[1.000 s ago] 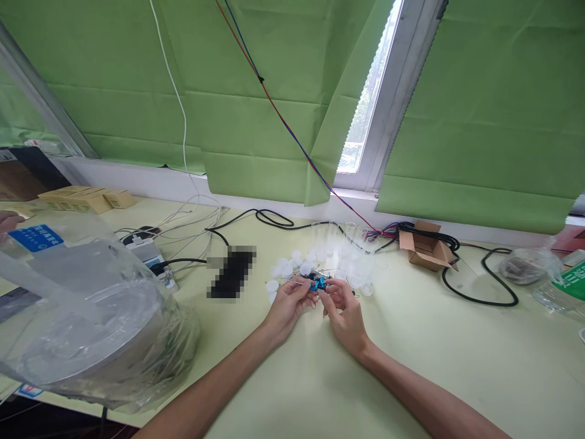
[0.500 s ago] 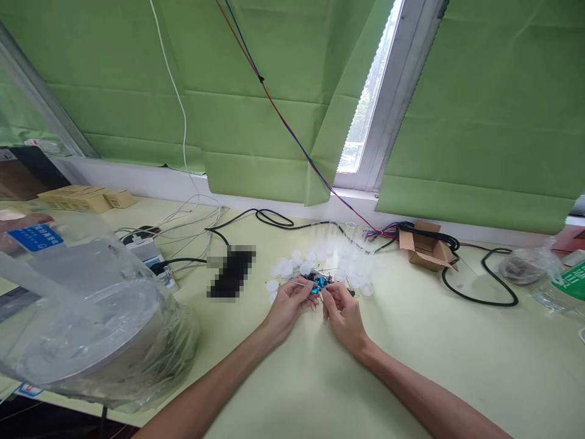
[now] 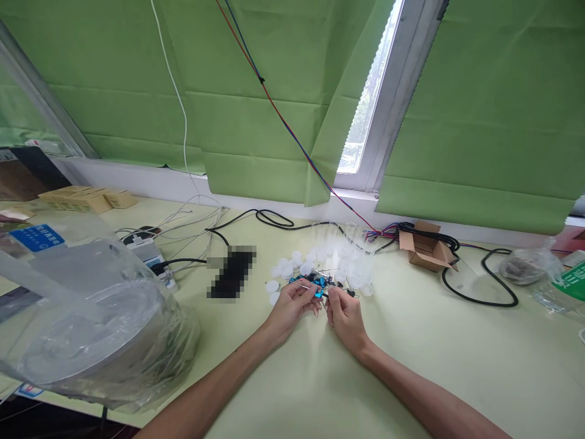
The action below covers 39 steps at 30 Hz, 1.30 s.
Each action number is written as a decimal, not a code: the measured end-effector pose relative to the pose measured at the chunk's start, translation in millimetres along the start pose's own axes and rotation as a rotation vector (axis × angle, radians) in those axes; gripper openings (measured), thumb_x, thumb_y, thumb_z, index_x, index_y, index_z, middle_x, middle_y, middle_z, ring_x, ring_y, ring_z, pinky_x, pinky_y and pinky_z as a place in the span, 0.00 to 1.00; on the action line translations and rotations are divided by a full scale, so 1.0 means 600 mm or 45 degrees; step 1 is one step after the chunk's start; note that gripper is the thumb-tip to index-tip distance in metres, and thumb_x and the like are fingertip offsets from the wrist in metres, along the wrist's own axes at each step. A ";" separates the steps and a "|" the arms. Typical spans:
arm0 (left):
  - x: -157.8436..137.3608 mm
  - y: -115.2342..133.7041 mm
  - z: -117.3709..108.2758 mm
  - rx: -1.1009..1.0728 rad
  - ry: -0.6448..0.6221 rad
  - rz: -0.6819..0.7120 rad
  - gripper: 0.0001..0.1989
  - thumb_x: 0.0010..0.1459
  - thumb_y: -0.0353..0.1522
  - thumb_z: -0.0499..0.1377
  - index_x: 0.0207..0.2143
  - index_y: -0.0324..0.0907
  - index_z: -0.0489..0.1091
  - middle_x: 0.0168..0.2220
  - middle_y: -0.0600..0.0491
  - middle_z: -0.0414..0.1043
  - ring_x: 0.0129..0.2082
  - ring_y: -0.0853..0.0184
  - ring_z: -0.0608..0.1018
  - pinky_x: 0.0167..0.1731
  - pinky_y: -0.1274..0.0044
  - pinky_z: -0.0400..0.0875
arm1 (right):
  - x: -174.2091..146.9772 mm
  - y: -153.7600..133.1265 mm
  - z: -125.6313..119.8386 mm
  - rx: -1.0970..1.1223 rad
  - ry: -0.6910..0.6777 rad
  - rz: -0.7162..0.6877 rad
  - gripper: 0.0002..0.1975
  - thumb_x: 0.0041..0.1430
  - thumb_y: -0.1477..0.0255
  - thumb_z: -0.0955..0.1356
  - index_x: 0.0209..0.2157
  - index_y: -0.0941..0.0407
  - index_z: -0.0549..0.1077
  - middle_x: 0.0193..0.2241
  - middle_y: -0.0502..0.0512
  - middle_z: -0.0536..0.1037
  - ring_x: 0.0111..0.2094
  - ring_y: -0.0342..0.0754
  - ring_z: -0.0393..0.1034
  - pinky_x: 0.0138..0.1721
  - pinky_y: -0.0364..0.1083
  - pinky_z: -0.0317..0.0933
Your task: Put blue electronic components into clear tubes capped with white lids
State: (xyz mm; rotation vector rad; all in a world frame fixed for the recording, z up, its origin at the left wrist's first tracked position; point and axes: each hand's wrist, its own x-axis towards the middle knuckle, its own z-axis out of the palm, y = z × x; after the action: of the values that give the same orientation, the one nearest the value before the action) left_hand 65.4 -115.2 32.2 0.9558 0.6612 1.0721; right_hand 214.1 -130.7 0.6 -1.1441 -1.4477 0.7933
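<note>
Tabletop, pale green (image 3: 479,341): your left hand (image 3: 289,310) pinches small shiny blue piece (image 3: 319,294) at centre; your right hand (image 3: 348,314) has fingers seemingly closed on its dark end. Handling looks partway: one piece in hand, jumbled pile of blue and black parts (image 3: 322,281) left loose just beyond; finished count cannot be told. Blue label (image 3: 37,238) on clear plastic bag (image 3: 183,341), green label (image 3: 571,278) on clear bottle (image 3: 549,299): white characters, too small to read.

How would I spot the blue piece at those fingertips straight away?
Find the pale table below the green blinds. There, the left hand and right hand nearly meet, with a small blue piece between their fingertips. Other blue pieces lie just beyond; only this one is between the hands.
</note>
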 end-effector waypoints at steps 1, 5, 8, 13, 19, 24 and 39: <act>0.001 -0.001 0.000 -0.012 0.005 -0.004 0.12 0.53 0.38 0.67 0.30 0.39 0.71 0.26 0.52 0.74 0.27 0.67 0.75 0.27 0.77 0.69 | 0.000 -0.001 0.000 0.010 0.004 -0.004 0.25 0.68 0.56 0.58 0.20 0.54 0.59 0.11 0.44 0.60 0.14 0.40 0.55 0.19 0.42 0.52; 0.004 -0.003 -0.003 -0.075 0.058 0.005 0.12 0.53 0.38 0.67 0.31 0.38 0.72 0.27 0.51 0.75 0.26 0.69 0.75 0.29 0.77 0.69 | -0.002 -0.003 -0.001 0.098 -0.008 0.006 0.18 0.68 0.58 0.59 0.31 0.55 0.66 0.17 0.45 0.66 0.15 0.40 0.58 0.18 0.40 0.54; 0.007 -0.003 -0.007 -0.114 0.115 0.013 0.11 0.54 0.37 0.66 0.31 0.38 0.73 0.27 0.51 0.75 0.27 0.70 0.75 0.30 0.77 0.69 | -0.003 -0.003 -0.001 0.158 -0.026 -0.015 0.15 0.66 0.60 0.63 0.48 0.55 0.64 0.28 0.48 0.72 0.18 0.40 0.63 0.18 0.40 0.59; 0.009 -0.005 -0.009 -0.122 0.143 0.007 0.11 0.53 0.36 0.67 0.32 0.38 0.73 0.28 0.51 0.75 0.26 0.70 0.75 0.30 0.78 0.69 | -0.002 0.000 0.000 0.102 -0.027 -0.077 0.13 0.65 0.62 0.64 0.47 0.54 0.66 0.33 0.50 0.71 0.20 0.39 0.66 0.20 0.41 0.63; 0.008 -0.008 -0.006 -0.122 0.139 0.014 0.11 0.52 0.36 0.68 0.33 0.39 0.72 0.26 0.53 0.74 0.27 0.69 0.76 0.30 0.77 0.69 | 0.001 0.004 0.000 0.086 -0.040 -0.061 0.10 0.65 0.63 0.64 0.42 0.55 0.67 0.29 0.50 0.71 0.19 0.40 0.66 0.20 0.41 0.61; 0.006 -0.007 -0.007 -0.079 0.107 0.029 0.11 0.52 0.37 0.67 0.31 0.40 0.71 0.25 0.54 0.73 0.26 0.69 0.76 0.29 0.77 0.69 | 0.001 0.002 0.001 0.122 -0.059 -0.033 0.10 0.66 0.62 0.63 0.38 0.55 0.67 0.23 0.47 0.69 0.17 0.40 0.63 0.18 0.40 0.59; -0.001 -0.004 0.001 0.038 -0.006 0.048 0.12 0.54 0.38 0.66 0.29 0.40 0.70 0.25 0.53 0.72 0.27 0.67 0.74 0.27 0.76 0.70 | 0.000 0.001 0.002 0.096 -0.042 0.078 0.24 0.68 0.53 0.57 0.22 0.53 0.59 0.11 0.42 0.59 0.11 0.40 0.55 0.16 0.42 0.52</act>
State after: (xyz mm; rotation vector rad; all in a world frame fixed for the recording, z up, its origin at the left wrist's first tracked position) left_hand 67.0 -116.4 30.2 0.9999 0.6595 1.0955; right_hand 213.0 -130.5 -0.5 -1.1270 -1.4039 0.9059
